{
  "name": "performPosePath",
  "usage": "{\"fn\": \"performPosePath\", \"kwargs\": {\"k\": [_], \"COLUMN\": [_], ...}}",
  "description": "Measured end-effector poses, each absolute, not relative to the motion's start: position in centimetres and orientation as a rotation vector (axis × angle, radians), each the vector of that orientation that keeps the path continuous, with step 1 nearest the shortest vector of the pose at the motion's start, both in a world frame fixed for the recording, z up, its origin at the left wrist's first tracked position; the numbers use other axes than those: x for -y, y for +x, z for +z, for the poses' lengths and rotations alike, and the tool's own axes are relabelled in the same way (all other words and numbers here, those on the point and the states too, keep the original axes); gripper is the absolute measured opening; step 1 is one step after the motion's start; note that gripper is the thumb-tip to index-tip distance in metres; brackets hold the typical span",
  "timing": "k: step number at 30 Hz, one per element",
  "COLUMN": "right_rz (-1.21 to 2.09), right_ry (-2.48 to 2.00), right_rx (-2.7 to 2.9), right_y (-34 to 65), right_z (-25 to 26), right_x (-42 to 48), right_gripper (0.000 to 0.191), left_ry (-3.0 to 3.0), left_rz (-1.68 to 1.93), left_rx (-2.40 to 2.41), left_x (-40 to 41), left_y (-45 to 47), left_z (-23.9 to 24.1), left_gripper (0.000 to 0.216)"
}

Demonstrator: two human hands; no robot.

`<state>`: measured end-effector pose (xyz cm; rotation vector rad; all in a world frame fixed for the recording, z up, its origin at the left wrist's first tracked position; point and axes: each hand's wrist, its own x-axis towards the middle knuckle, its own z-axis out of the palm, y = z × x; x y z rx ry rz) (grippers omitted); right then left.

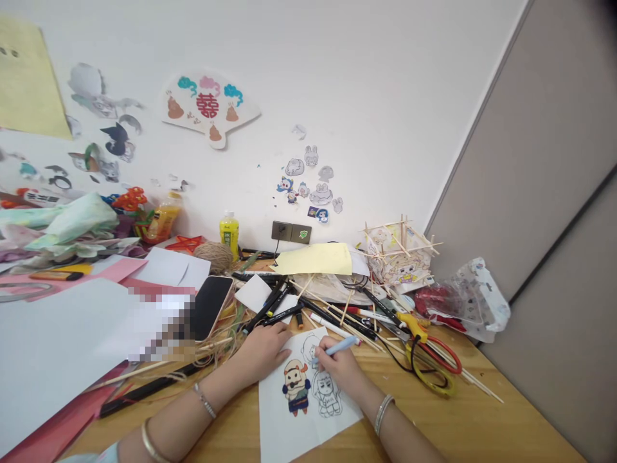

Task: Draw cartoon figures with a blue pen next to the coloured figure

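A white sheet of paper lies on the wooden table in front of me, with cartoon figures drawn on it. One figure is coloured in; another below my right hand is a black outline. My right hand grips a light blue pen, its tip down at a third, upper figure that the fingers partly cover. My left hand rests flat at the sheet's upper left edge, fingers extended and holding nothing.
Black markers and thin wooden sticks pile up beyond the sheet. A phone and twine lie to the left, near large papers. Scissors with yellow and red handles lie right. A yellow bottle stands by the wall.
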<state>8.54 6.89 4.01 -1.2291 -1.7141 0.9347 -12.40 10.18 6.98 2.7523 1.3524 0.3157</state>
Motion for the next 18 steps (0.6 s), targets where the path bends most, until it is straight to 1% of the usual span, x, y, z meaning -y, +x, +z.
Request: {"fn": "performPosePath", "kwargs": {"k": [18], "right_rz": [0.884], "right_ry": [-1.208], "right_rx": [1.759], "right_y": [8.61], "right_z": [3.92], "right_x": [-6.92], "right_gripper": [0.026], "left_ry": [2.793], "left_rz": [0.262], "left_rx": [-1.362], "left_x": [-10.17], "left_y": [-12.3], "left_z": [7.17], "left_gripper": [0.024]}}
